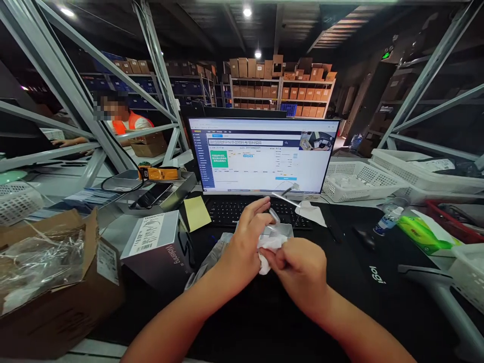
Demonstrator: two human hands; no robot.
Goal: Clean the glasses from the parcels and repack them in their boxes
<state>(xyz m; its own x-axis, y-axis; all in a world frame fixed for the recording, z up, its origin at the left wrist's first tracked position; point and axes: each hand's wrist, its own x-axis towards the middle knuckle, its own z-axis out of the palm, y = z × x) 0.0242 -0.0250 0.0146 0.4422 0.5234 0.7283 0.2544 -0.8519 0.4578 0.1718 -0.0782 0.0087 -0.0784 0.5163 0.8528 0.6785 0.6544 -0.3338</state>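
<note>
My left hand (247, 239), fingers curled, holds what looks like a pair of pale-framed glasses (275, 217) over the keyboard (223, 212). One thin, light arm of the glasses (286, 199) sticks out toward the monitor. My right hand (302, 262) is closed on a white tissue (278, 242), bunched against the glasses. Most of the lenses are hidden by fingers and tissue. A grey box lettered "Wakening" (161, 252) stands left of my left hand, and crumpled grey plastic (214, 259) lies beside it.
Ahead stands a monitor (260, 161). An open carton (56, 282) holding clear plastic is at the left. On the right are a mouse (363, 237), a small bottle (388, 221), a green tissue pack (423, 234), a grey scanner (434, 287) and white baskets (363, 189). A co-worker (128, 121) sits beyond the frame.
</note>
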